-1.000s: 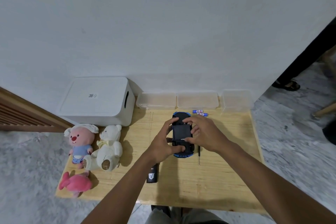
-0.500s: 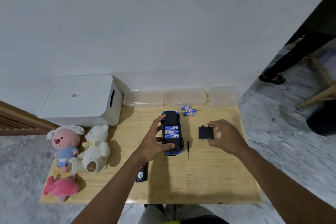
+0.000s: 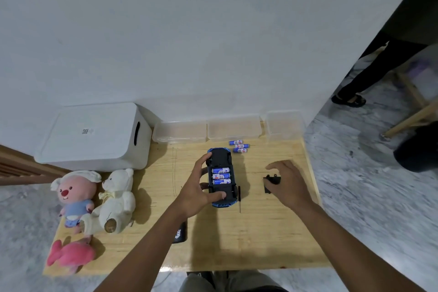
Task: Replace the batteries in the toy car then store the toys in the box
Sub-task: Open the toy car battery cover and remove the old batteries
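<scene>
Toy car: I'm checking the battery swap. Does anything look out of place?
The toy car lies upside down, gripped by the left hand, with three batteries exposed. Its cover is off, at the right hand. Nothing looks spilled or damaged.

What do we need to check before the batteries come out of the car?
1. Left hand grips toy car upside down: ok.
2. Cover off the car: ok.
3. Fitted batteries within reach: ok.
4. Right hand has let go of the cover: cannot tell.
5. Loose batteries waiting on table: ok.
6. White box open for toys: not ok, shut.
</scene>
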`<state>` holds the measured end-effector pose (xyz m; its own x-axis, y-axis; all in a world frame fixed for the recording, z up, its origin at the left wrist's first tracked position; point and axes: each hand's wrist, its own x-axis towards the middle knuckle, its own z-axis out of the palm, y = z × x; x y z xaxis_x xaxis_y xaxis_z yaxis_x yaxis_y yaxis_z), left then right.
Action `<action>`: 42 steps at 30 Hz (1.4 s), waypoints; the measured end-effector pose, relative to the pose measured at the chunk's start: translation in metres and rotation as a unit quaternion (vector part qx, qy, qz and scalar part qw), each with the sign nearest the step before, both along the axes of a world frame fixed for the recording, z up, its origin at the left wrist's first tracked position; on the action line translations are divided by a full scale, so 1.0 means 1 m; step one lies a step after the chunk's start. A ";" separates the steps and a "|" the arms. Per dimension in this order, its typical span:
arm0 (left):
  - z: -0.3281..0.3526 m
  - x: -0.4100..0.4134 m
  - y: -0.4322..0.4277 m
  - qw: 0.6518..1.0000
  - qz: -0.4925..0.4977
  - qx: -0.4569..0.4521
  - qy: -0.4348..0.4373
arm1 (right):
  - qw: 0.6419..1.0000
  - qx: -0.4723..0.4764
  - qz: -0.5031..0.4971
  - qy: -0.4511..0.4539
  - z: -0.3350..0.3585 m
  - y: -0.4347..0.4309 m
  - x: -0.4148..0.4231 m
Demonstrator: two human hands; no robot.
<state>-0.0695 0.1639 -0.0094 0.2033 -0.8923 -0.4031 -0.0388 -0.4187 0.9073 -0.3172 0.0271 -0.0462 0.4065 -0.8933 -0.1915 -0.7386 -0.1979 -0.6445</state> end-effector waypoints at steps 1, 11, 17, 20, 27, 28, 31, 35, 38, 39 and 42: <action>0.001 -0.001 0.000 1.000 0.001 0.001 0.000 | 0.999 0.014 -0.016 -0.036 0.012 0.003 0.015; 0.011 -0.018 -0.004 0.998 0.036 -0.033 -0.038 | 0.999 -0.028 -0.004 -0.019 0.057 0.036 0.103; 0.012 -0.027 -0.003 0.994 0.062 -0.069 -0.065 | 0.997 -0.031 -0.066 -0.008 0.063 0.047 0.114; 0.010 -0.031 -0.002 0.990 0.073 -0.087 -0.082 | 0.997 -0.018 -0.075 -0.006 0.066 0.050 0.118; 0.003 -0.030 -0.003 0.986 0.075 -0.097 -0.115 | 0.984 0.081 -0.133 -0.081 0.066 0.050 0.126; 0.003 -0.029 -0.003 0.986 0.074 -0.095 -0.116 | 0.981 0.098 -0.139 -0.093 0.066 0.048 0.126; 0.004 -0.026 -0.001 0.987 0.073 -0.086 -0.113 | 0.975 0.122 -0.154 -0.104 0.063 0.044 0.129; 0.005 -0.020 0.000 0.989 0.079 -0.073 -0.100 | 0.974 0.087 -0.168 -0.123 0.065 0.047 0.130; 0.004 -0.016 0.001 0.990 0.079 -0.066 -0.092 | 0.969 0.086 -0.127 -0.193 0.070 0.050 0.131; 0.004 -0.015 0.001 0.991 0.080 -0.062 -0.089 | 0.967 0.088 -0.113 -0.210 0.071 0.051 0.132; 0.004 -0.010 0.004 0.992 0.079 -0.055 -0.083 | 0.964 0.103 -0.078 -0.234 0.071 0.046 0.133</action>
